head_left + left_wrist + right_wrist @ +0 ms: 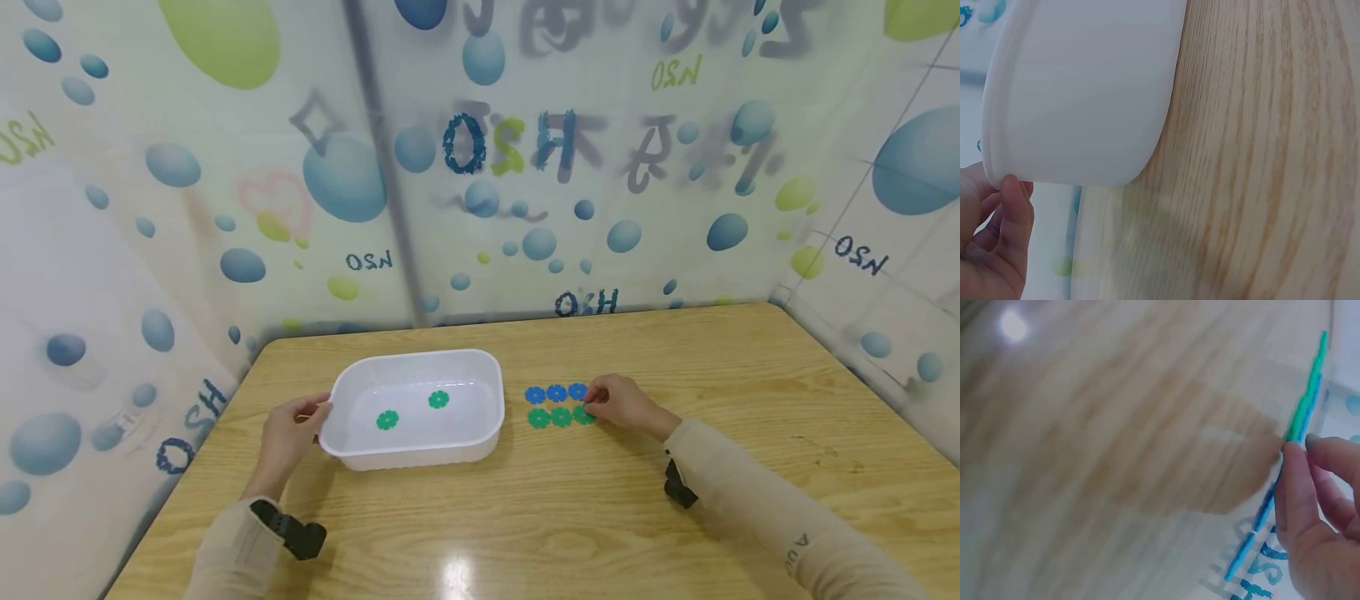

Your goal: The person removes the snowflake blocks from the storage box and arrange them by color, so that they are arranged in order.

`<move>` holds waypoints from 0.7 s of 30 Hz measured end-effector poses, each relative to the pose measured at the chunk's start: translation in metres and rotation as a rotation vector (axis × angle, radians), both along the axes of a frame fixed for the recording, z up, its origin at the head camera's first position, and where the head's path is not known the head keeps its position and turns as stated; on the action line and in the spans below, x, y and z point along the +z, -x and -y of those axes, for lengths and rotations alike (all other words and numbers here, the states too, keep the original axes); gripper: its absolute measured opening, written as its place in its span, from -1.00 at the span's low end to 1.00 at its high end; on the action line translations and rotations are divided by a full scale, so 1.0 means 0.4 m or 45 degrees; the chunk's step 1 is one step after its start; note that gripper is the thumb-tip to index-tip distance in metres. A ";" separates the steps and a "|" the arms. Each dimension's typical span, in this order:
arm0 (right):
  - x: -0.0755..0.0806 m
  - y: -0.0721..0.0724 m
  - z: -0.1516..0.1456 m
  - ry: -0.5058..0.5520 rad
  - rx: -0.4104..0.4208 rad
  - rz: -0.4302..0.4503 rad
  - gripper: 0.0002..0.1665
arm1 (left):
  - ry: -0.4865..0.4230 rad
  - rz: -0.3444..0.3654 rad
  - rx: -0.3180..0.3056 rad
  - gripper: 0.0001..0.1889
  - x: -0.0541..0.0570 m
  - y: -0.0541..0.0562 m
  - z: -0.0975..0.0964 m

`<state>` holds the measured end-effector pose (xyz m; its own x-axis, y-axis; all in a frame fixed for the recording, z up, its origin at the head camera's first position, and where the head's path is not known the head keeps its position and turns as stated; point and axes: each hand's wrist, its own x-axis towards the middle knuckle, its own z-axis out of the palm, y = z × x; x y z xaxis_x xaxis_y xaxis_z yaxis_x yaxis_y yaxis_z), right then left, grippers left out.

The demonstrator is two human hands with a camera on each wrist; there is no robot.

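Note:
A white plastic basin point(416, 454) stands on the table with two green snowflake building discs point(387, 419) lying apart inside it. My left hand point(291, 433) grips the basin's left rim between thumb and fingers; the left wrist view shows the fingertips point(1013, 187) at that rim. To the right of the basin, blue snowflake discs point(557, 393) lie in a row behind a row of green discs point(561, 417). My right hand point(622, 404) pinches the green disc point(582, 414) at that row's right end. More blue discs point(1254, 531) show past the fingers in the right wrist view.
The wooden table point(570, 517) reaches back to a printed curtain point(480, 242) with bubble patterns. Similar sheeting closes in the left and right sides. A dark strap device sits at each wrist, the left one point(288, 529) close over the table.

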<state>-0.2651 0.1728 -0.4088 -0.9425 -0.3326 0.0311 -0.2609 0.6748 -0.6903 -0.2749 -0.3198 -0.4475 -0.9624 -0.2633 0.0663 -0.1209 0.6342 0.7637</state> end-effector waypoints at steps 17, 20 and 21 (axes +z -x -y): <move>0.120 0.019 0.011 0.149 0.046 -0.026 -0.87 | -0.077 0.032 -0.005 -0.58 0.078 -0.050 -0.047; 0.146 0.019 0.049 0.185 0.080 -0.030 -0.87 | -0.117 0.066 -0.016 -0.58 0.124 -0.077 -0.073; 0.154 0.020 0.065 0.194 0.094 -0.033 -0.88 | -0.117 0.070 -0.012 -0.59 0.133 -0.082 -0.079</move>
